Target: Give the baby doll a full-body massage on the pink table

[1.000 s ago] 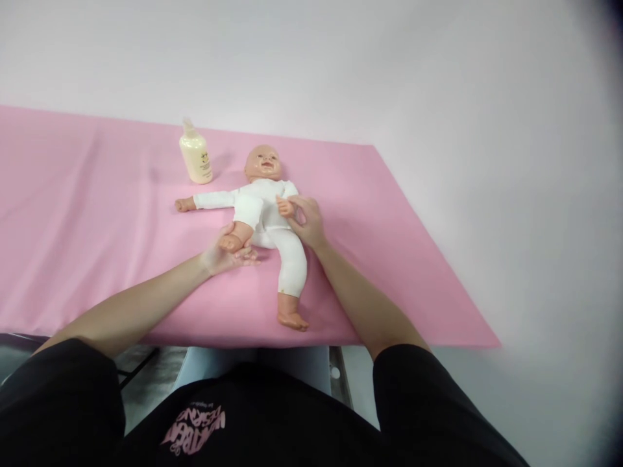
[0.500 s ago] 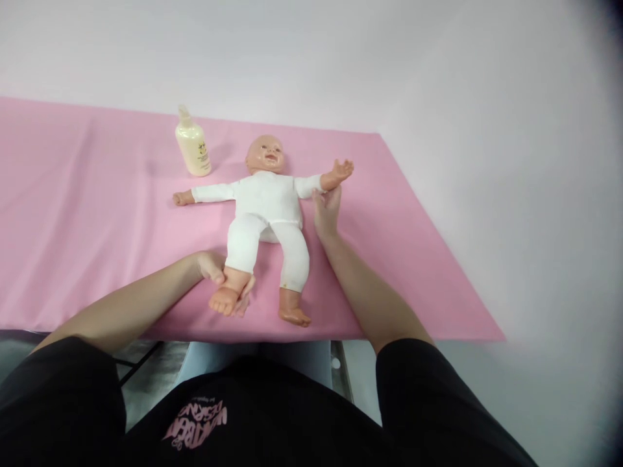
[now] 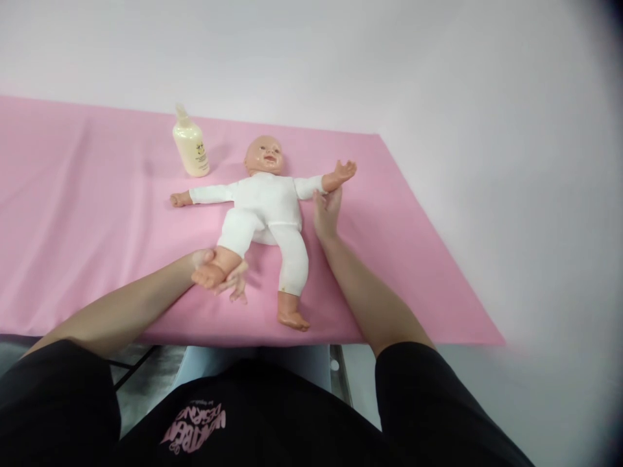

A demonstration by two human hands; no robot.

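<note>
A baby doll [image 3: 267, 198] with a white cloth body lies on its back, head away from me. Its limbs are spread. My left hand [image 3: 233, 282] supports the ankle of the doll's leg on my left, thumb on one side and fingers showing from beneath. That leg is lifted and turned outward, its foot pointing left. On the other side, my right hand [image 3: 327, 211] grips the doll's outstretched arm near the wrist; part of the fingers is hidden behind the arm. The doll's other leg rests straight on the pink cover.
A pale yellow pump bottle [image 3: 191, 148] stands beyond the doll's arm on my left. The table has a pink cover [image 3: 87, 214], with its edges at the right and along my body. White wall and floor surround it.
My left hand has moved the doll's leg up and to the left, swinging the foot outward. My right hand stays almost still on the doll's arm.
</note>
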